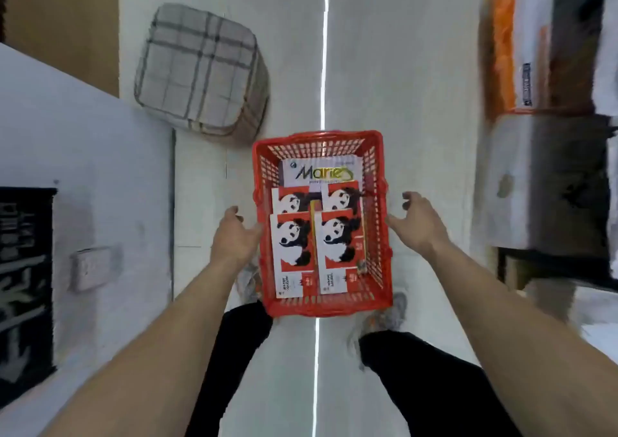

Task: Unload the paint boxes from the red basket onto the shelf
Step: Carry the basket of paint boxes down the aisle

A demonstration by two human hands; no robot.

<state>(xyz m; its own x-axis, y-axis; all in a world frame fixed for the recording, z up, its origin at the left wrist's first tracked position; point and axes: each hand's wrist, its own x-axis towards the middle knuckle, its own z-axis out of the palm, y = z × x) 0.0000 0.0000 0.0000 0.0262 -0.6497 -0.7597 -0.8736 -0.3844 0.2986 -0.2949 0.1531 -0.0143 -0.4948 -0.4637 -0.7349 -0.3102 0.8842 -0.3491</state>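
A red basket (378,246) stands on the pale floor below me, between my feet. Inside lie several red and white paint boxes with a panda picture (292,252), and behind them a white box (321,173) marked Marie's. My left hand (235,232) is beside the basket's left wall, fingers relaxed, thumb close to the rim. My right hand (416,222) hovers just off the right wall with loosely spread fingers. Neither hand holds anything.
A grey checked cushion (200,68) lies on the floor beyond the basket at the left. A white wall with a socket (92,267) runs along the left. Shelving with orange, white and grey packages (548,109) lines the right side, blurred.
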